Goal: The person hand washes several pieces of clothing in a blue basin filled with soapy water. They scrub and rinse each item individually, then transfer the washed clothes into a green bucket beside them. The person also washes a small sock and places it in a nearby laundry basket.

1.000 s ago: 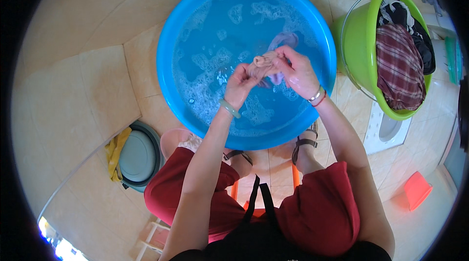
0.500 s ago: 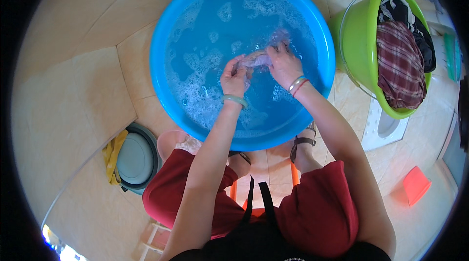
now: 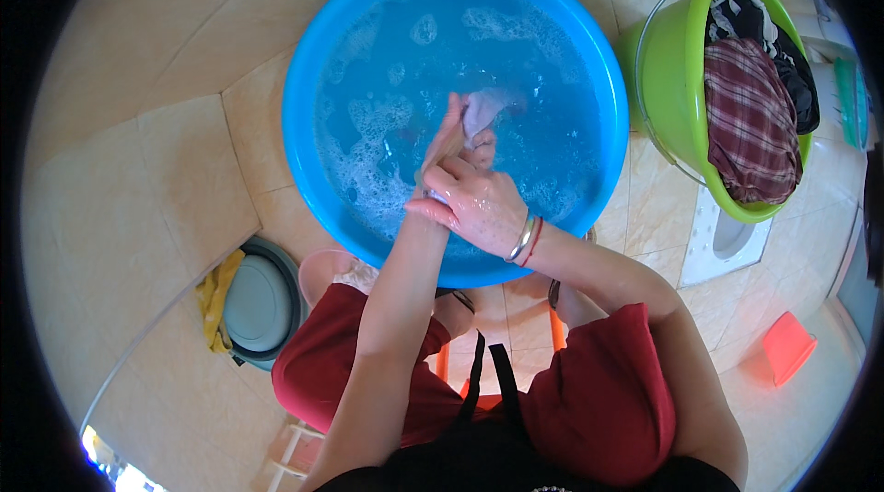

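My left hand (image 3: 446,140) is over the soapy water in a large blue basin (image 3: 300,181), closed on a wet, pale lavender cloth (image 3: 485,113). The cloth pokes out past the fingers and trails into the water; its kind does not show. Crossing over from the right, my right hand (image 3: 481,205) is closed round my left wrist, thumb toward me. It mostly hides the pale bracelet there. On my right wrist sit a metal bangle (image 3: 522,239) and a red cord.
A green bucket (image 3: 665,78) holding a plaid garment (image 3: 750,119) and dark clothes stands right of the basin. Near it are a white floor fixture (image 3: 700,248) and an orange-red plastic piece (image 3: 788,348). A folded grey basin (image 3: 258,300) with a yellow cloth (image 3: 217,300) lies left.
My right hand has let go of the cloth and moved left and nearer, onto my left wrist. The cloth, before stretched between both hands, now hangs from my left hand.
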Available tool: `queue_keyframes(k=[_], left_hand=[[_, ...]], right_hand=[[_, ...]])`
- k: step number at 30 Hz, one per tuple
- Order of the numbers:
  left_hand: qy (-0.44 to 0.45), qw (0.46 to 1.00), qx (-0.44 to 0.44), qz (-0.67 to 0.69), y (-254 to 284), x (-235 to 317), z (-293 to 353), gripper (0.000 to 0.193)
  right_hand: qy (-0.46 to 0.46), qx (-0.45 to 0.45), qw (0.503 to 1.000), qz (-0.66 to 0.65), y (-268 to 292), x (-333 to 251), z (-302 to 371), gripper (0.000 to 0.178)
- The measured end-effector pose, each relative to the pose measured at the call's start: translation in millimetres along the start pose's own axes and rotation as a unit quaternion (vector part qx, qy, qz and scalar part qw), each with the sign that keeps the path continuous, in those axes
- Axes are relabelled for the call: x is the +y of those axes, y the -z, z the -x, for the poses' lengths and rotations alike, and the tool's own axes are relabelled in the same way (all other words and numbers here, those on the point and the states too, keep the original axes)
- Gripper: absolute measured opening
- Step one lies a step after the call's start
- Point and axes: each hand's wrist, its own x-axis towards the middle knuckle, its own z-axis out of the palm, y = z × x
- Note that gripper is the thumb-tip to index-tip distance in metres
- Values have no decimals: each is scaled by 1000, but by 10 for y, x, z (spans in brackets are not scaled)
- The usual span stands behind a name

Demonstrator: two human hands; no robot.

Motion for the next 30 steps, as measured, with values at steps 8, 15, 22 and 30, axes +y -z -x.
queue_keyframes(k=[8, 15, 22, 30], left_hand=[[-73, 964, 188, -174, -365, -68, 228, 31], [-78, 972, 71, -213, 430, 274, 93, 32], [-89, 986, 106, -92, 606, 147, -38, 38], [-47, 998, 32, -41, -190, 179, 198, 35]], right_hand=[[-36, 210, 977, 19, -124, 858, -338, 30], [-255, -23, 946, -199, -137, 1085, -202, 49], [-303, 54, 951, -28, -533, 1257, -192, 29], [34, 67, 997, -21, -109, -53, -93, 28]])
